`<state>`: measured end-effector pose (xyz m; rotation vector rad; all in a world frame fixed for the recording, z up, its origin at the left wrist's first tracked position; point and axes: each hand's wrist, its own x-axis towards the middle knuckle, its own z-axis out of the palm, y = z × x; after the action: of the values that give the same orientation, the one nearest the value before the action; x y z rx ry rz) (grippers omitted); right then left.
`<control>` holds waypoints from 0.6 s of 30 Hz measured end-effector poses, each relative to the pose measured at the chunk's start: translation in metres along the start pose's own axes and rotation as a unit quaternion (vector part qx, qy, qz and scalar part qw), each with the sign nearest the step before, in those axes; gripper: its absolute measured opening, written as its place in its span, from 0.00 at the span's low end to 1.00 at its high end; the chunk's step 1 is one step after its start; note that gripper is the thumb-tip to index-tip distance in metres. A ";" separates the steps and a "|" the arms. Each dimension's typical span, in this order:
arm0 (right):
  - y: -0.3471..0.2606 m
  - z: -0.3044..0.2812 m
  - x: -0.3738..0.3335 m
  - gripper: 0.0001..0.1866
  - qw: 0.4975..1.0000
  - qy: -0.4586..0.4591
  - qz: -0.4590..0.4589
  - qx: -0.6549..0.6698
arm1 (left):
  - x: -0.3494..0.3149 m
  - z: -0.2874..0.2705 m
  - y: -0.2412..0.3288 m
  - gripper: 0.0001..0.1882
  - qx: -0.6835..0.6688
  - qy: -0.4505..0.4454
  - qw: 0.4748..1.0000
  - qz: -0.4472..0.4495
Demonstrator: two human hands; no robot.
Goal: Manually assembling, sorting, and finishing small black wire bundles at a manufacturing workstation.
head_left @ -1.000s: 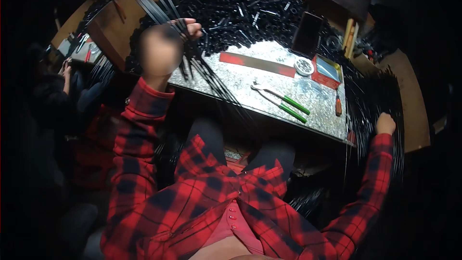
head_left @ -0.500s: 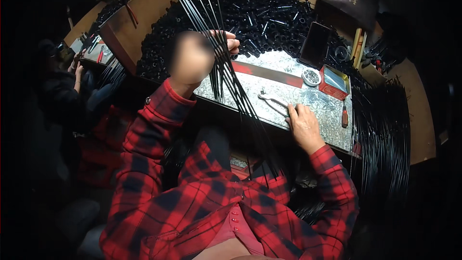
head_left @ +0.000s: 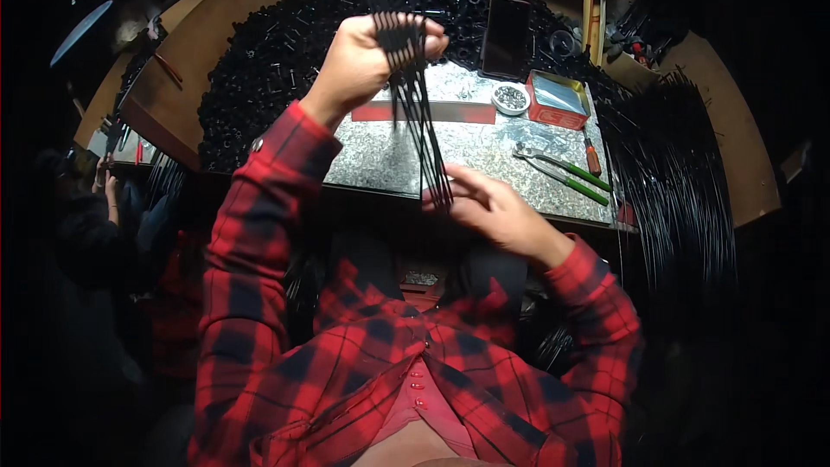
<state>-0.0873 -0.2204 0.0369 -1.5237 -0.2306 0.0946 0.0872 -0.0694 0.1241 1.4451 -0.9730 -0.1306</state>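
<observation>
A bundle of thin black rods runs from the top of the view down across the metal worktop's front edge. High over the worktop, my left hand is closed round it, the rods fanned over the fingers. My right hand is at the bundle's lower end, fingers curled about the rod ends; its fingertips are partly hidden behind them. Pliers with green handles lie on the worktop, beyond my right hand and apart from it.
Small black tubular parts form a heap behind the worktop. A phone, a round white tub, a red box and a screwdriver sit towards the right. Long black rods hang over the right side; another person sits far left.
My right hand has left the pliers on the worktop and moved left to the rods' lower end. My left hand still grips the bundle. The view has shifted.
</observation>
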 end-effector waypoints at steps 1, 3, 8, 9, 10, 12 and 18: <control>0.003 0.005 0.006 0.21 0.996 -0.034 0.057 0.053 | 0.010 0.004 -0.006 0.09 0.005 -0.009 0.999 0.045; 0.018 0.013 0.013 0.22 0.986 -0.065 0.112 0.106 | 0.016 0.013 -0.016 0.09 0.011 -0.020 0.996 0.091; 0.091 0.033 0.025 0.18 0.975 0.106 -0.071 -0.185 | -0.003 0.025 -0.056 0.10 0.032 0.031 0.993 0.105; 0.092 0.037 0.027 0.17 0.972 0.153 -0.075 -0.162 | -0.010 0.028 -0.059 0.10 0.039 0.036 0.995 0.082; 0.093 0.039 0.028 0.16 0.967 0.199 -0.080 -0.139 | -0.015 0.030 -0.061 0.11 0.045 0.040 0.997 0.058; 0.093 0.040 0.025 0.15 0.986 0.151 -0.047 -0.061 | -0.022 0.030 -0.065 0.12 0.033 0.047 0.997 0.049; 0.110 0.049 0.015 0.12 0.993 0.027 0.098 0.066 | -0.048 0.018 -0.061 0.19 -0.002 -0.023 1.000 -0.021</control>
<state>-0.0735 -0.1640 -0.0699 -1.4112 -0.0297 0.2195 0.0746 -0.0654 0.0455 1.4654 -0.9792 -0.1965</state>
